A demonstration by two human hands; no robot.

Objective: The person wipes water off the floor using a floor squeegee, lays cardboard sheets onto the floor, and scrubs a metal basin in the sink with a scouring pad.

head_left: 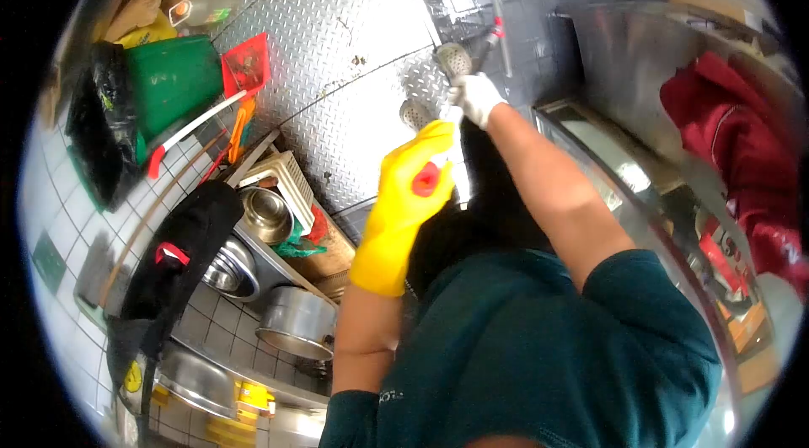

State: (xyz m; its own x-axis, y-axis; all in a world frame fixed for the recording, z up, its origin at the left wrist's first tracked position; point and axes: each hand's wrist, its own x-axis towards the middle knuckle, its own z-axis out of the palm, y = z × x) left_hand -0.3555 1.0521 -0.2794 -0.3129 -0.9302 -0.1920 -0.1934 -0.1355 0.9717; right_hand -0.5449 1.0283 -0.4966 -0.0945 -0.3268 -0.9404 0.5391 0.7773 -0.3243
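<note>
My left hand [409, 182], in a yellow rubber glove, is closed around the near end of a pole, whose red tip [425, 180] shows between the fingers. Farther along, my right hand [477, 100], in a white glove, grips the same pole, with its fingers wrapped round. Beyond it a long thin squeegee-like head [499, 26] with a red joint lies on the wet dark tiles [539, 35]. Two shoes with holes, one [453, 60] beside the right hand and the other [415, 115] near the left, stand on the metal floor plate [337, 18].
At the left are a green bin [173, 81], a red dustpan [246, 67] and a plastic bottle [206, 6]. Metal pots [297, 321] stand on a lower-left shelf. A steel counter edge [624, 195] runs down the right, with dark red cloth [733, 140] beyond.
</note>
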